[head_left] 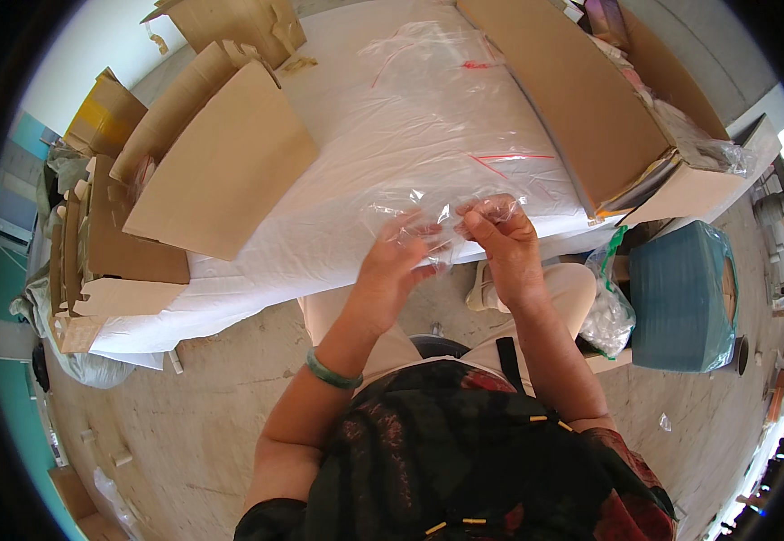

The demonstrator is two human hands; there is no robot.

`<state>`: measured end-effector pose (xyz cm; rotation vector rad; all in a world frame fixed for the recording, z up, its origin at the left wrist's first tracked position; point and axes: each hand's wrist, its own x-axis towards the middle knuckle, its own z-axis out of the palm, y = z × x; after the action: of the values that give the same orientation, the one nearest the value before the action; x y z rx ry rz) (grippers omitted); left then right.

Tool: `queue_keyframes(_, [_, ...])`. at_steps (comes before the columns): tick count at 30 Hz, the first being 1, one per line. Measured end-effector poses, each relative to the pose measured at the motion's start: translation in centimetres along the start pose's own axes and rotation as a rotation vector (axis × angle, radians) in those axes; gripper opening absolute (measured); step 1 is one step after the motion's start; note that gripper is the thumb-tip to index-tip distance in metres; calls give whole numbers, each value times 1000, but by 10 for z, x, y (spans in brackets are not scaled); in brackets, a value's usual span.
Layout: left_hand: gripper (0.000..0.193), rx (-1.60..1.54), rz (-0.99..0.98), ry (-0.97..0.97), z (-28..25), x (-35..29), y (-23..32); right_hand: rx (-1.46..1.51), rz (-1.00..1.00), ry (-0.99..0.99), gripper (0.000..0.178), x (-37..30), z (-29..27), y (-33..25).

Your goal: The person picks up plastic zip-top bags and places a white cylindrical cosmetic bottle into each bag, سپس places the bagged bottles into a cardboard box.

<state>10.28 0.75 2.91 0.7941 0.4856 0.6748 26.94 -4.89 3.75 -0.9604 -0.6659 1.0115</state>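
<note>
Above my lap, at the near edge of the white-covered table, both hands hold a clear plastic bag (451, 212). My right hand (511, 248) pinches its film between thumb and fingers. My left hand (396, 266) has its fingers curled at the bag's left side, with film over the fingertips; they are slightly blurred, and glare hides how they grip it. A green bangle (332, 371) circles my left wrist. Just beyond my hands, more clear bags with red seal lines (514, 158) lie flat on the table, and others (428, 54) are spread further back.
Open cardboard boxes stand on the table's left (221, 162) and right (590, 108); the right one holds plastic-wrapped items. By my right knee are a clear bag of white pieces (608, 316) and a blue-wrapped bundle (680, 298). The white cloth (257, 293) hangs over the table edge.
</note>
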Motion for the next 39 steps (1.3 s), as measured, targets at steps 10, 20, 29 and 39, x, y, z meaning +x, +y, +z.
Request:
queue_keyframes(10, [15,-84,53,162,-26,7,10,80,-116,-63,19,0,-9,-11])
queue_keyframes(20, [17,492,27,207,-46,15,29,46,240,0,33,18,-56,-2])
queue_keyframes(29, [21,503,135,367,-60,20,39,-217,239,100,14,17,-41,-10])
queue_keyframes(39, [23,825,531,135,-17,16,25,-192,277,78,23,20,-16,3])
